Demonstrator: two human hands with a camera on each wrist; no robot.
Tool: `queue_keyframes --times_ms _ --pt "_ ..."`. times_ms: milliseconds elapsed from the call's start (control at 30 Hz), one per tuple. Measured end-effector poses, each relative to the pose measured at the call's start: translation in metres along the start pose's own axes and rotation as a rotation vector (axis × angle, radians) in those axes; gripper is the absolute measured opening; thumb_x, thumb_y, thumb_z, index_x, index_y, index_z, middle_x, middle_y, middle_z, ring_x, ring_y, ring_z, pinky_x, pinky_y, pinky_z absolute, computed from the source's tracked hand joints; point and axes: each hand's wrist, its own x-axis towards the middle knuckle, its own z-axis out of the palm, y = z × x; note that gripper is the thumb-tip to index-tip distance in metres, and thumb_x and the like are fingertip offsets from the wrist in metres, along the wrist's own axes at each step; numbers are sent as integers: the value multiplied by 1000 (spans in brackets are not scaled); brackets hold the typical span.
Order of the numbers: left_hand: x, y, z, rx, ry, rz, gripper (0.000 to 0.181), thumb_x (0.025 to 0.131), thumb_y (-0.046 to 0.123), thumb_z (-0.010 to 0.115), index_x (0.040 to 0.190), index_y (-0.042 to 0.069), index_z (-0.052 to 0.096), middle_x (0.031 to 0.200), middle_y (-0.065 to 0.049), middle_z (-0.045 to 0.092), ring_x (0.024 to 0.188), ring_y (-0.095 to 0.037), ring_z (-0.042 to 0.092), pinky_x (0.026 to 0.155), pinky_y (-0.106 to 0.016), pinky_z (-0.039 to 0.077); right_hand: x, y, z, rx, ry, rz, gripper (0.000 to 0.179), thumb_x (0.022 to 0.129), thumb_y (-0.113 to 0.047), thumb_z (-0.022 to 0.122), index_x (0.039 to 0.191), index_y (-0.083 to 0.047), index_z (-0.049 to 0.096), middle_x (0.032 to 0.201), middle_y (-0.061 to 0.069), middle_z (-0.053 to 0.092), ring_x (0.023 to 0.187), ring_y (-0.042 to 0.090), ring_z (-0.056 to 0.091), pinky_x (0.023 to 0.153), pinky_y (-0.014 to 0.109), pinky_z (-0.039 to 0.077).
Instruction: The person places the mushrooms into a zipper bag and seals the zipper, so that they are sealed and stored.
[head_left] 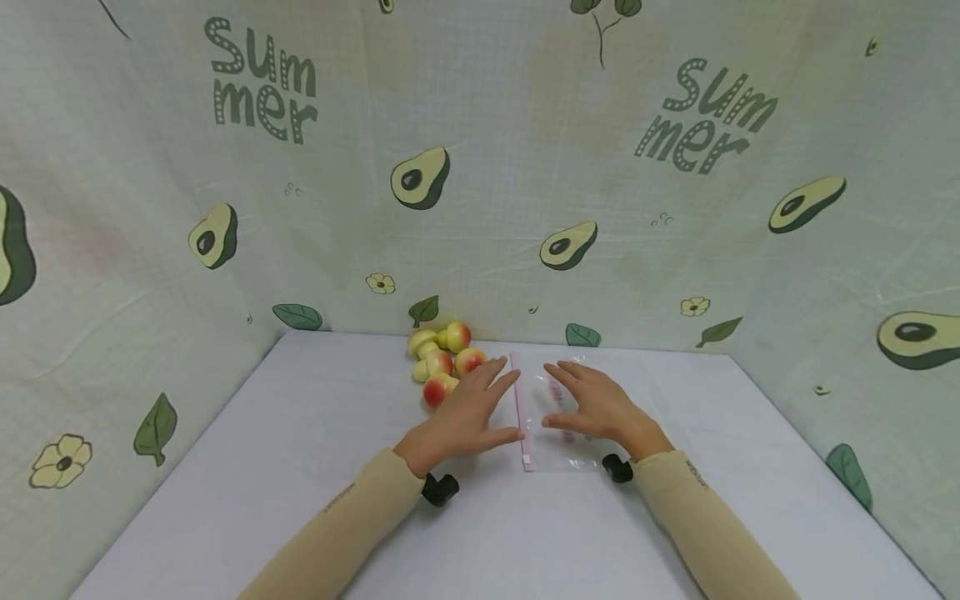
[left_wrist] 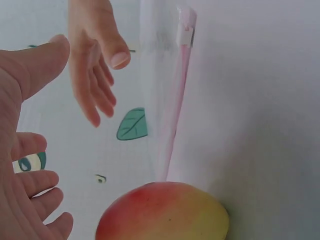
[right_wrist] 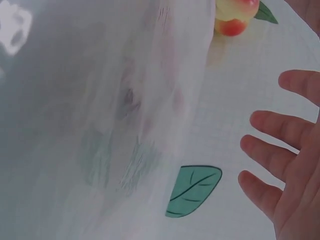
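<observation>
A clear plastic zip bag (head_left: 581, 454) lies flat on the table, its pink zipper strip (head_left: 519, 408) facing left. The strip's white slider (left_wrist: 185, 36) shows up close in the left wrist view. My left hand (head_left: 468, 417) is spread just left of the strip, fingers apart and holding nothing. Over the bag, my right hand (head_left: 597, 406) has its fingers spread too, with nothing in its grasp. Red-and-yellow mango-like fruits (head_left: 437, 390) lie beyond my left hand, which partly hides them; one fruit (left_wrist: 162, 212) looms large in the left wrist view.
Pale yellow-green, mushroom-shaped pieces (head_left: 422, 340) sit among the fruits near the table's back edge. Patterned cloth (head_left: 480, 108) hangs behind and along both sides of the white table (head_left: 300, 433). A small black camera (head_left: 440, 490) is on my left wrist, another (head_left: 617, 468) on my right.
</observation>
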Motion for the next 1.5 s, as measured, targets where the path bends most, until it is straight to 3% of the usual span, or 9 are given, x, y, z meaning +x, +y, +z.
queue_keyframes --times_ms 200,433,800,1100,1500 --pt "8 0 7 -4 -21 -48 85 85 55 63 152 18 26 157 -7 19 143 -24 17 112 -45 24 3 0 3 25 -9 11 95 73 -75 60 149 -24 34 149 11 37 134 35 37 105 57 32" --pt "17 8 10 -78 -73 -108 85 85 49 67 152 17 26 158 -7 16 144 -23 18 106 -41 35 6 3 6 27 -27 11 96 73 -78 57 149 -24 34 149 11 38 134 34 36 105 56 32" --pt "28 15 23 -238 -89 -228 77 88 31 70 150 13 27 156 -9 21 140 -24 27 108 -41 33 9 6 10 48 -65 26 100 70 -80 56 149 -23 34 148 12 38 134 35 37 104 56 33" --pt "33 17 37 -199 -71 -201 74 87 26 71 147 5 32 152 -16 28 138 -27 31 110 -39 31 12 4 8 69 -74 16 97 71 -73 63 148 -21 36 147 13 40 132 35 39 103 56 34" --pt "35 5 41 -207 -105 -256 71 88 25 69 146 5 34 150 -13 32 137 -25 33 110 -39 29 16 1 8 93 -106 44 95 70 -66 71 148 -22 36 146 13 40 131 35 40 102 56 35"
